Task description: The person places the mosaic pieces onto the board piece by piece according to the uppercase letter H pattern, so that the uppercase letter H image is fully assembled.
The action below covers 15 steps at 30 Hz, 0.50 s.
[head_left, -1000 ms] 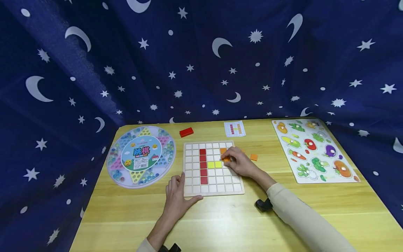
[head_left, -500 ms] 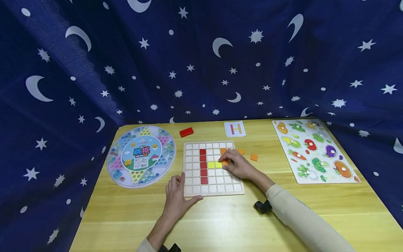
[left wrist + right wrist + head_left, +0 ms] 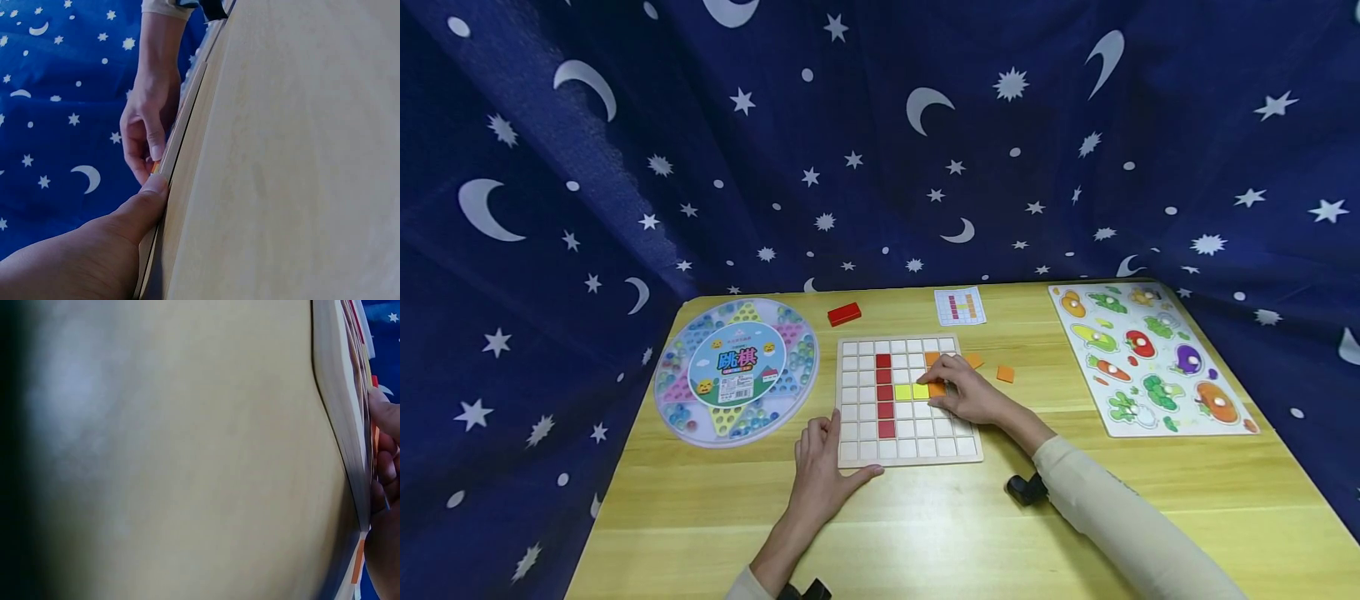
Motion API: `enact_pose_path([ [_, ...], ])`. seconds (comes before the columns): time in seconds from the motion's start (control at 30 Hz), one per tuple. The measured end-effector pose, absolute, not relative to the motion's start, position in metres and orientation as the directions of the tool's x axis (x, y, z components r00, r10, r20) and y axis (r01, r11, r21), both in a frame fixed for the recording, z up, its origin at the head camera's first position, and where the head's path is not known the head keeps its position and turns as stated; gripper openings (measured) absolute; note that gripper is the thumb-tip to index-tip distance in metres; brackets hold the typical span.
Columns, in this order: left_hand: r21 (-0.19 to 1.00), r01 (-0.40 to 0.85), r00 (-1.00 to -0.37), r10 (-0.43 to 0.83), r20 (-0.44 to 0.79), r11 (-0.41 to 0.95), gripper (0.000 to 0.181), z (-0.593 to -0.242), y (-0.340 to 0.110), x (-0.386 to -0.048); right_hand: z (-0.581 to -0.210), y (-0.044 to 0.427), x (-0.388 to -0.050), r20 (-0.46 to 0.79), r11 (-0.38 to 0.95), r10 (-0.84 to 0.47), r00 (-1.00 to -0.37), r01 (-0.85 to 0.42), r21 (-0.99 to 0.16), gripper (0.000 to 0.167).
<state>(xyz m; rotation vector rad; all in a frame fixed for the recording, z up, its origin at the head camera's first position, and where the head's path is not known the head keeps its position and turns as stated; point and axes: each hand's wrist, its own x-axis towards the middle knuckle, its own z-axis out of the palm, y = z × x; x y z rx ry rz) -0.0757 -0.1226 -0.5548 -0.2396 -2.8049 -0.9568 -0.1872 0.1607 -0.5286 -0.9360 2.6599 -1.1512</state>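
A wooden grid board (image 3: 868, 450) lies flat, with a column of red tiles (image 3: 886, 410), two yellow tiles (image 3: 902, 392) in a row beside it, and an orange tile (image 3: 932, 359) near its upper right. My left hand (image 3: 820, 475) rests at the board's near left corner, thumb along the front edge and fingers by the left side. Over the right part of the board, my right hand (image 3: 966, 392) pinches another orange tile (image 3: 937, 389) at the end of the yellow row. The left wrist view shows a sliver of that tile under the right hand's fingertips. The hand hides nearby cells.
Two loose orange tiles (image 3: 1005, 374) lie right of the board. Behind it are a red block (image 3: 844, 314) and a pattern card (image 3: 959, 307). A round marble game (image 3: 737, 367) stands left, a vegetable puzzle board (image 3: 1150, 358) right.
My right hand has lowered the orange tile slightly toward the near side, bringing it against the end of the yellow row. The left hand has stayed put.
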Motion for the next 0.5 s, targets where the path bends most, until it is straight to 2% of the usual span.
enact_pose_path([
  [0.5,0.586,0.219,-0.969,0.103,0.224,0.78,0.111,-0.5531,-0.1234,-0.0743,-0.5321,0.1623,-0.1858,0.194,0.498,-0.569,-0.799,-0.522,-0.693,0.022],
])
